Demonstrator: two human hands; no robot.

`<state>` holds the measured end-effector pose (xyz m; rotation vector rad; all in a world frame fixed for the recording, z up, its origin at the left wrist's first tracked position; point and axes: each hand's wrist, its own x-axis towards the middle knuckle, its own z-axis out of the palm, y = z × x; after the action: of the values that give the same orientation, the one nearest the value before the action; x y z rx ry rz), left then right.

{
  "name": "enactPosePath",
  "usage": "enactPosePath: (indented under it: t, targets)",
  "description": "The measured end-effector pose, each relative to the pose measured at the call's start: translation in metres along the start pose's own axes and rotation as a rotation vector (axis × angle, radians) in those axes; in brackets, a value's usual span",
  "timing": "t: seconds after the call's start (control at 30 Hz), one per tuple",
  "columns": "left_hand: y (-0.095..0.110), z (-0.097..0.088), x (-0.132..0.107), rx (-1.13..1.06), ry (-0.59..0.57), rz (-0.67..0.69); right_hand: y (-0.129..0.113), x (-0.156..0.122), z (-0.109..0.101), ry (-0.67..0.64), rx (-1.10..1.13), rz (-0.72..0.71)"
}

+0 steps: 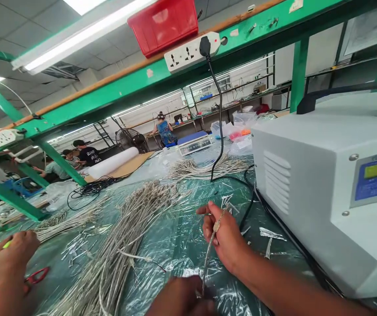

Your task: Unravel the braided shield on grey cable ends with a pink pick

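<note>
A thin braided cable (209,254) runs upward between my two hands, with a small clear sleeve partway up and frayed strands at its far end. My right hand (223,235) grips its upper part, fingers curled against it. At the bottom edge my left hand (182,296) is closed around the lower part; its fingers are partly cut off and dark. Left of my hands lies a big bundle of similar cables (129,224), and one loose cable with a stripped dark end (149,260) crosses toward me.
Another person's hands (13,252) work at the left, near red-handled scissors (38,275). A grey-white machine (294,175) stands at the right with black cords beside it. Wire scraps (270,234) lie near it. A power strip (191,52) hangs on the green frame above.
</note>
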<state>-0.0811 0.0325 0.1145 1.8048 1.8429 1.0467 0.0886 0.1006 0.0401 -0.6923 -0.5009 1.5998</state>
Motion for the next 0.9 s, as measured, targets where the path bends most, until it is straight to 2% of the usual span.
enactPosePath:
  t: [0.1,0.17,0.2,0.3,0.33,0.4,0.5,0.63,0.77,0.9]
  targets:
    - [0.005,0.038,-0.011,0.006,-0.147,-0.006,0.002,-0.005,0.002,0.02,-0.036,0.0]
    - [0.012,0.054,-0.013,-0.01,-0.207,0.009,0.005,-0.007,0.003,0.029,-0.05,0.017]
    - [0.016,0.059,-0.012,-0.032,-0.194,0.037,0.006,-0.009,0.004,0.028,-0.051,0.029]
    - [0.029,0.074,-0.006,-0.159,-0.028,0.215,0.01,-0.011,0.003,0.008,-0.027,0.072]
    - [0.031,0.079,-0.003,-0.204,-0.011,0.267,0.011,-0.011,0.002,0.003,-0.016,0.088]
    - [0.032,0.09,0.002,-0.283,-0.038,0.283,0.014,-0.011,-0.001,0.006,-0.003,0.115]
    - [0.024,0.1,0.005,-0.359,-0.071,0.218,0.02,-0.008,-0.005,0.022,-0.025,0.137]
    - [0.008,0.099,-0.001,-0.454,-0.087,0.089,0.024,-0.011,-0.004,-0.017,-0.11,0.121]
    - [-0.009,0.091,-0.017,-0.73,-0.014,-0.1,0.021,-0.018,0.0,-0.076,-0.221,0.083]
    - [-0.024,0.089,-0.027,-1.001,0.061,-0.302,0.021,-0.024,0.002,-0.187,-0.439,-0.066]
